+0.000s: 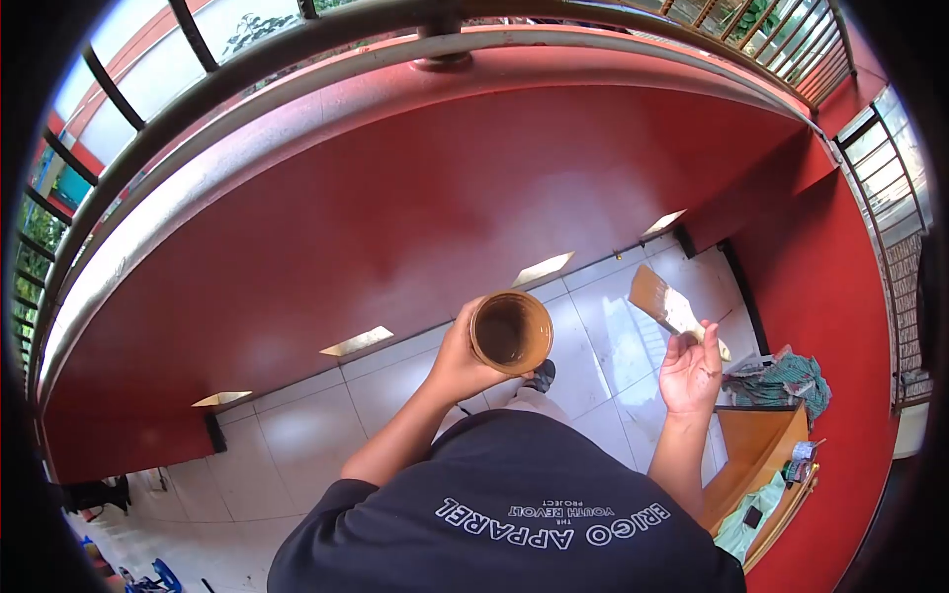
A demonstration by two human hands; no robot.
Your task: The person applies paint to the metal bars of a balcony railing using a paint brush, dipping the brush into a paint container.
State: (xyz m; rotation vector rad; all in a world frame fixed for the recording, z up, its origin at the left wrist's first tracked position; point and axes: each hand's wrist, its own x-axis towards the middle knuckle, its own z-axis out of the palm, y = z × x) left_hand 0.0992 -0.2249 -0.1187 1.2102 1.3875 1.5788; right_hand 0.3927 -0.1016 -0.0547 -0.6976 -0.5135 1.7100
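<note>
My left hand (461, 358) is wrapped around a brown cup (539, 346) in front of my chest. The cup's open top faces the camera, and its inside is dark brown at the bottom. Off to the right, my right hand (690, 378) grips the pale handle of a flat paintbrush (664, 299) between thumb and fingers, palm turned up. Brown bristles point up and left, away from the cup. Pale smears mark the brush's middle part.
A red wall (415, 217) with low slots curves ahead, topped by a metal railing (326, 35). White floor tiles (297, 435) lie below. At right are a green patterned cloth (786, 381), a wooden piece of furniture (756, 435) and small containers (799, 463).
</note>
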